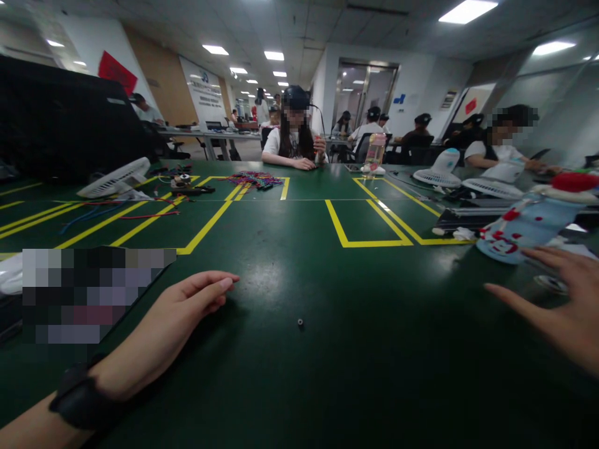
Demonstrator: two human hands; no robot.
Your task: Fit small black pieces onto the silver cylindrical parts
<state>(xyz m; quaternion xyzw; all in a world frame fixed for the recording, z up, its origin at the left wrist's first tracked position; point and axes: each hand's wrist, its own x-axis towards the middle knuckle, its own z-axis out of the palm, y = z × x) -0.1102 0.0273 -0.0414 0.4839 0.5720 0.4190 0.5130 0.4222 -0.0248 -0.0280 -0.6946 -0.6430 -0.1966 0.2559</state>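
Observation:
My left hand (199, 302) hovers over or rests on the green table (281, 386), thumb pressed to the curled fingers. Whether something small is pinched there I cannot make out. A dark watch is on that wrist. Right of this hand a tiny metal piece (300, 322), like a nut or a small ring, lies alone on the table. At the right edge my right hand (561, 305) is open, fingers spread, nothing in them. Just beyond its fingers stand a light blue bottle (510, 234) with red patterns and a low round metal object (551, 284), partly covered by the hand.
A black bulky object (65, 118) stands at the left, a white fan (115, 178) before it. Coloured wires (259, 181) lie farther back. Yellow tape (374, 244) marks the table. More white fans (491, 187) lie right. Opposite sits a person (294, 140).

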